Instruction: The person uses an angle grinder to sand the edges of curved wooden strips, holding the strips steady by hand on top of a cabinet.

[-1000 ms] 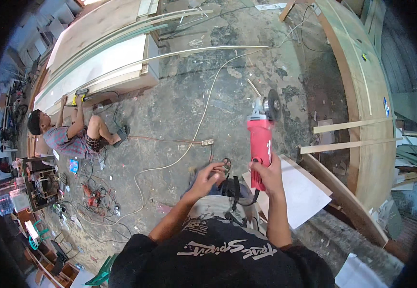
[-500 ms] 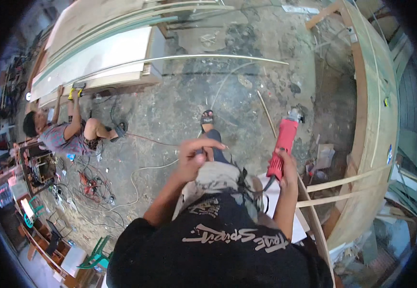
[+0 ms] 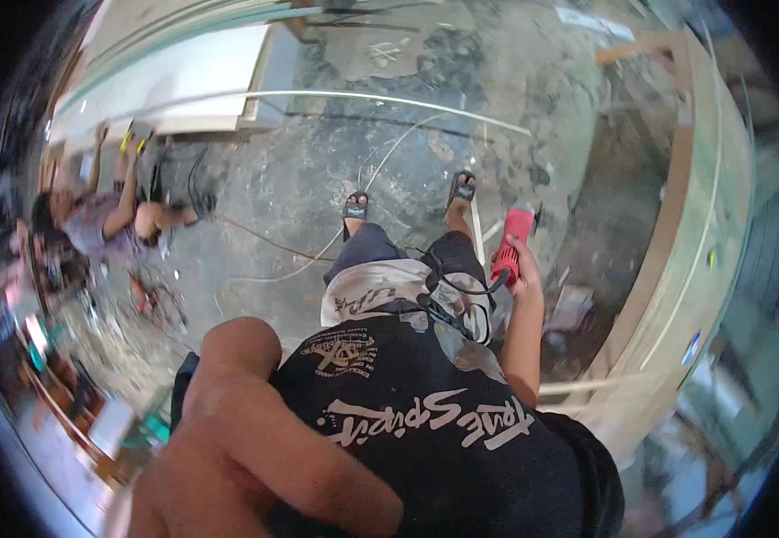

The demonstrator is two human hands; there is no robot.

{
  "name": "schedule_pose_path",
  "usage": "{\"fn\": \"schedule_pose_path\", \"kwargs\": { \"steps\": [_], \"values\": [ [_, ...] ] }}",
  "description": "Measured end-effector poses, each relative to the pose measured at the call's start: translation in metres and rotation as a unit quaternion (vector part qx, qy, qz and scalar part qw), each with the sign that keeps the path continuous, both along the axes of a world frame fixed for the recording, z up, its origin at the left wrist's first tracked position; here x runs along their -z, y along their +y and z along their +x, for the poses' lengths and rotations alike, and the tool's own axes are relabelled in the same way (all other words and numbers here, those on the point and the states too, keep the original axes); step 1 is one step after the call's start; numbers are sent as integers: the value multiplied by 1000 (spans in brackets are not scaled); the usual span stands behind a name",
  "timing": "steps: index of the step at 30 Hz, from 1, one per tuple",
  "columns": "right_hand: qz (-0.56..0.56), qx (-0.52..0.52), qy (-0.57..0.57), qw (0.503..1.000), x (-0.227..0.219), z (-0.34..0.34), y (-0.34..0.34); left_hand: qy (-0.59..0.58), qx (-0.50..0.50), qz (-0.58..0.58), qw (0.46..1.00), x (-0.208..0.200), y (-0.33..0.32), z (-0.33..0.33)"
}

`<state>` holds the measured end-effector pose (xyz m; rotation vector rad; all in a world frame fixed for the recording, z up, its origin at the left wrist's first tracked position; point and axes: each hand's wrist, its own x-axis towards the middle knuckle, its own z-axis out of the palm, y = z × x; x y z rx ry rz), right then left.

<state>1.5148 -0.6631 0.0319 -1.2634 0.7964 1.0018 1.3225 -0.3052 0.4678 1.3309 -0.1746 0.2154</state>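
My right hand [image 3: 526, 267] is wrapped round the body of a red angle grinder [image 3: 513, 235], which points away from me with its metal head at the far end. A dark cord [image 3: 472, 289] runs from the grinder's rear end toward my waist. Large and blurred at the lower left, my left hand [image 3: 304, 466] is raised in front of my black shirt [image 3: 425, 448], close to the view. Its fingers are mostly cut off or smeared, and nothing held shows there.
At the left a person [image 3: 94, 224] crouches with a yellow-and-black tool [image 3: 136, 141] against a long white-topped workpiece [image 3: 183, 81]. A thin strip [image 3: 389, 100] juts out from it. Cables [image 3: 156, 300] lie on the floor. A large wooden panel structure [image 3: 667, 233] stands right.
My left hand has risen from in front of my lap toward the view. The grinder in my right hand has moved slightly left and away. Both my feet now show.
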Motion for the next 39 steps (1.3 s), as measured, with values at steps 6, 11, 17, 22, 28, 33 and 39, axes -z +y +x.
{"fn": "schedule_pose_path", "kwargs": {
  "steps": [6,11,17,22,28,33,39],
  "values": [
    [17,-66,45,997,89,134,-72,94,-524,-11,847,-52,-148,78],
    [-52,-144,56,987,151,226,-125,-141,-540,372,742,-60,-136,37],
    [-65,-171,61,981,167,258,-115,-199,-517,635,538,-63,-177,10],
    [-92,-240,93,962,156,264,-105,-183,-478,717,474,-57,-211,-5],
    [-14,-284,62,957,194,270,-103,-149,-525,506,668,-67,-208,-25],
    [-55,-326,-5,944,214,307,-107,-1,-498,429,754,-61,-231,-88],
    [-79,-302,25,950,125,252,-29,-201,-489,354,771,-33,-241,-122]
  ]
}}
